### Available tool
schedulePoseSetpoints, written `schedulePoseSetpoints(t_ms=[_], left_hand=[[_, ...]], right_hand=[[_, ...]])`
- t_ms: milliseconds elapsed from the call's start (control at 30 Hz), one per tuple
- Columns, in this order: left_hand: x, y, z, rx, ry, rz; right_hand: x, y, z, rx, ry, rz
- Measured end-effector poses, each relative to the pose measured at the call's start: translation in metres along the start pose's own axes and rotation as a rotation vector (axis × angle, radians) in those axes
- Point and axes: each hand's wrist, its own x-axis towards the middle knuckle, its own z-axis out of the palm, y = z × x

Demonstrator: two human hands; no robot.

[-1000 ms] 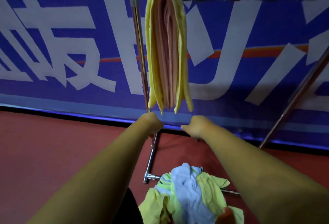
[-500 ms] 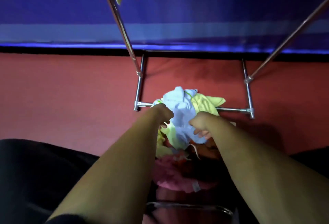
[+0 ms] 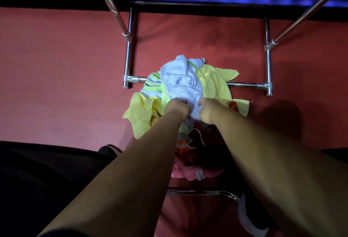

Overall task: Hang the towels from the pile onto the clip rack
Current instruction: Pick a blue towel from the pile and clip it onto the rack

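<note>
Both rack poles point(image 3: 114, 10) are cut off by the top edge. Fingertips of the left hand point(image 3: 177, 107) and right hand point(image 3: 208, 113) are hidden, sunk in folds of the white towel point(image 3: 180, 82) they grip. Forearms cover the near middle of the pile point(image 3: 214, 84); it's dark there and the cloths are hard to tell apart. Tag point(image 3: 200, 175) on the pink towel point(image 3: 185, 173) is too small to read. Lower right: blurred shoe point(image 3: 246, 219), partly behind the right forearm.
</note>
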Motion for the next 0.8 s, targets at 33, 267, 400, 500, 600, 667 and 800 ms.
schedulePoseSetpoints(t_ms=[33,267,400,500,600,667,800], left_hand=[[0.005,-0.002,0.000,-0.048,0.016,-0.041],[0.016,0.003,-0.010,-0.193,0.140,-0.113],[0.012,0.004,-0.014,-0.191,0.225,-0.069],[0.014,0.007,-0.018,-0.201,0.203,-0.031],[0.010,0.013,-0.026,-0.299,0.124,-0.017],[0.003,0.022,-0.032,-0.446,0.108,-0.022],[-0.039,0.054,-0.045,-0.363,-0.009,0.129]], right_hand=[[0.005,0.006,0.006,0.011,0.027,-0.004],[0.018,0.009,0.011,0.040,-0.022,-0.055],[0.020,-0.007,0.011,-0.111,-0.081,-0.044],[0.021,-0.017,0.003,0.114,-0.037,-0.023],[0.021,-0.022,-0.013,0.652,0.061,0.071],[0.012,-0.025,-0.023,0.994,0.035,0.105],[-0.013,-0.038,-0.046,1.293,-0.040,0.067]])
